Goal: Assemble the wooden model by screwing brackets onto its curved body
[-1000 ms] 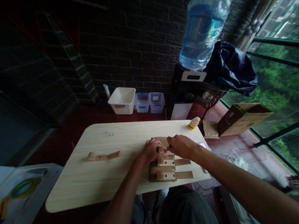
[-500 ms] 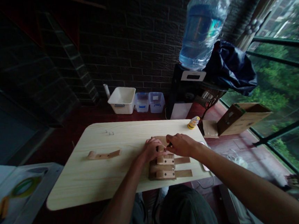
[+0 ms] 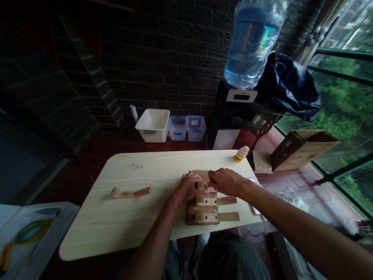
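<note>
A brown wooden assembly with dark round fasteners lies near the table's front edge, two flat strips sticking out to its right. My left hand is wrapped round a small wooden block at the far end of the assembly. Against that block's right side, my right hand is closed in a pinch; what it holds is too small and dark to name. A separate wooden piece with a raised end rests on the left half of the table. Several small screws lie behind it.
The pale table has a yellow-capped clear container at its back right and a phone-like object at its right edge. Beyond stand plastic bins, a water dispenser and a cardboard box.
My right hand has turned slightly at the block, its fingers shifting a little. My left hand keeps its place.
</note>
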Tool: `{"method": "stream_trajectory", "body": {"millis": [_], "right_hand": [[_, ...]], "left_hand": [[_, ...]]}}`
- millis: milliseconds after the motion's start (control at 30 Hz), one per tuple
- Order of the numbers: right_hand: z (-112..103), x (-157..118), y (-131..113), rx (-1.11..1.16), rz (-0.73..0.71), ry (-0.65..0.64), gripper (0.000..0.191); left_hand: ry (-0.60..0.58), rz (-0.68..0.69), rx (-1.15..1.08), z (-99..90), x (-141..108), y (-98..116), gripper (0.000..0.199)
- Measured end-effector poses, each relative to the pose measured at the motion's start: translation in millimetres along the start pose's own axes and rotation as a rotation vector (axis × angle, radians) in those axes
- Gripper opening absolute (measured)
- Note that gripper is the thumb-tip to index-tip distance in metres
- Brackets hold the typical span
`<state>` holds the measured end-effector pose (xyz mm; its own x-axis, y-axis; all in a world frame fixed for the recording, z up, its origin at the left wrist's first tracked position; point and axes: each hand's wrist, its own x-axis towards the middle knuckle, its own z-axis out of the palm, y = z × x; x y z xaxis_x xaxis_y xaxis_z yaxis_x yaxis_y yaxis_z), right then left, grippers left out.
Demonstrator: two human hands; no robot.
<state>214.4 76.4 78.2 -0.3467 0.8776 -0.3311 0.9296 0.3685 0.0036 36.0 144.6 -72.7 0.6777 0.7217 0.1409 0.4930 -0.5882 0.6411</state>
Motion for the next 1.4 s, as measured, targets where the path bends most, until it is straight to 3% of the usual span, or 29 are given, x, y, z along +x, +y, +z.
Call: {"method": "stream_trajectory", "body": {"millis": [233, 433, 867, 1167, 1400], "right_hand": [[1, 6, -8, -0.022, 0.140, 0.026, 0.042], [-4, 1, -4, -0.002, 0.016, -0.017, 0.034], [-7, 0, -3, -0.014, 0.012, -0.009, 0.041], [-13, -7, -13, -0.094, -0.045, -0.009, 0.032], [-12, -2, -9, -0.019, -0.047, -0.008, 0.031]], "left_hand": [[0.004, -0.008, 0.007, -0.5, 1, 2, 0.019], [0.009, 0.000, -0.016, 0.4, 0, 0, 0.017], [0.057, -0.033, -0.042, 6.1, -5, 4, 0.024], [0.090, -0.043, -0.064, -0.1, -10, 17, 0.028], [0.104, -0.046, -0.110, 7.5, -10, 1, 0.032]]}}
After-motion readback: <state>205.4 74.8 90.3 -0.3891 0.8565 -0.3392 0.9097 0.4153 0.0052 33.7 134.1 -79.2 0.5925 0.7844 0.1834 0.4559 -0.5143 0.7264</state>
